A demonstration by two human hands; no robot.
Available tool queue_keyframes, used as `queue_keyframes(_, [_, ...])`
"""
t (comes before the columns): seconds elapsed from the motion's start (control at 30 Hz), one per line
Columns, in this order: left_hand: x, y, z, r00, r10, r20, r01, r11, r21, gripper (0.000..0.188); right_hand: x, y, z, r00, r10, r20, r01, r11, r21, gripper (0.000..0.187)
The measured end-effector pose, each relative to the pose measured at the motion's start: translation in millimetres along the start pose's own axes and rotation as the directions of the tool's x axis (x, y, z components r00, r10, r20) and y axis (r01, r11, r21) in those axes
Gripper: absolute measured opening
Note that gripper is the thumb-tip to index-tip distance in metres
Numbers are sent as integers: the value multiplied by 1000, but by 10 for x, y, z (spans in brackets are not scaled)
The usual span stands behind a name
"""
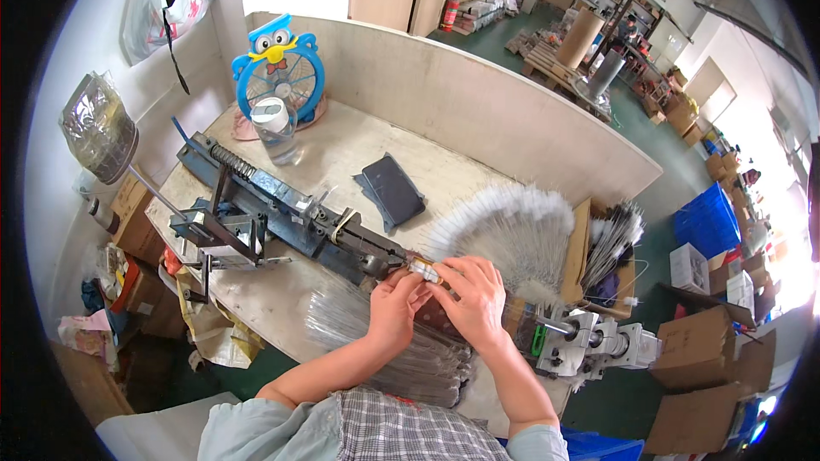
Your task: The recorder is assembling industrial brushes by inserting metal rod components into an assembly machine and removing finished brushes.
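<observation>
My left hand [395,307] and my right hand [471,297] meet at the near end of a long dark metal machine [295,220]. Both have thumb and fingers pinched together around a small whitish piece [424,271]. Fingers cover much of it, so its kind cannot be told. Just beyond my right hand, a large fan of thin, pale-tipped wire-like strands [504,226] spreads over the table. A second bundle of grey strands [418,363] lies below my wrists. A silver clamp-like mechanism [589,343] stands to the right of my right hand.
On the pale worktable [359,141] are a dark flat phone-like case [390,191], a clear jar with a white lid [278,132] and a blue cartoon fan [279,72]. A low partition [478,90] borders the far side. Cardboard boxes [696,346] stand at right.
</observation>
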State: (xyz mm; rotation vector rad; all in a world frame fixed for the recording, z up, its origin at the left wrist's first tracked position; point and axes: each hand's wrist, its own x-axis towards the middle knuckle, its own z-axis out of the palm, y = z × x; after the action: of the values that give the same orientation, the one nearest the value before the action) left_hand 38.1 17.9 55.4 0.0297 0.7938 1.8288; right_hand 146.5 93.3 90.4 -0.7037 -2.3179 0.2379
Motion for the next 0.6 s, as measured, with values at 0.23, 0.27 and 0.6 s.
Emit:
queue_keyframes(0.23, [-5, -26, -17, 999, 32, 10, -33, 998, 63, 8, -4, 61, -13, 994, -106, -14, 105, 993, -51, 27])
queue_keyframes(0.27, [-5, -30, -20, 1000, 30, 9, -30, 996, 81, 9, -13, 70, -16, 995, -101, -10, 100, 994, -52, 27])
queue_keyframes(0.6, [-18, -11, 15, 999, 42, -17, -42, 999, 3, 10, 55, 9, 33, 994, -99, -38, 100, 995, 20, 25])
